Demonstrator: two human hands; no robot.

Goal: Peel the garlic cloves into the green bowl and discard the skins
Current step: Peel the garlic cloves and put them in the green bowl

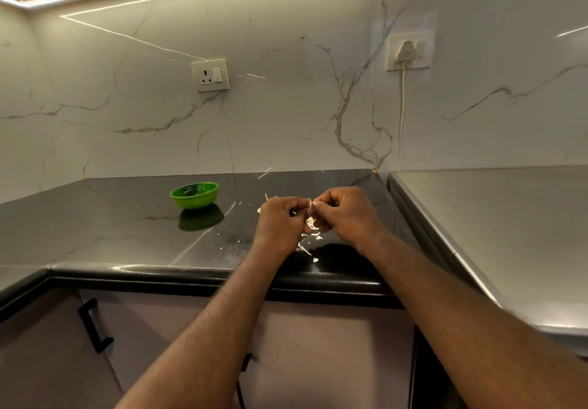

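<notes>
**Clove pinched between both hands**

The garlic clove (310,210) sits near the desk's (127,233) front edge, and I have my left hand (281,220) and right hand (345,214) both pinching it. I judge it light and firm, with brittle skin; grip the tips. Loose skins (305,249) lie beneath. The green bowl (194,202) stands well left; its contents are unclear.

wall socket (210,75): nothing readable tbh;
plugged socket plate (408,52): no lettering i can make out;
green bowl (194,202): no label
</notes>
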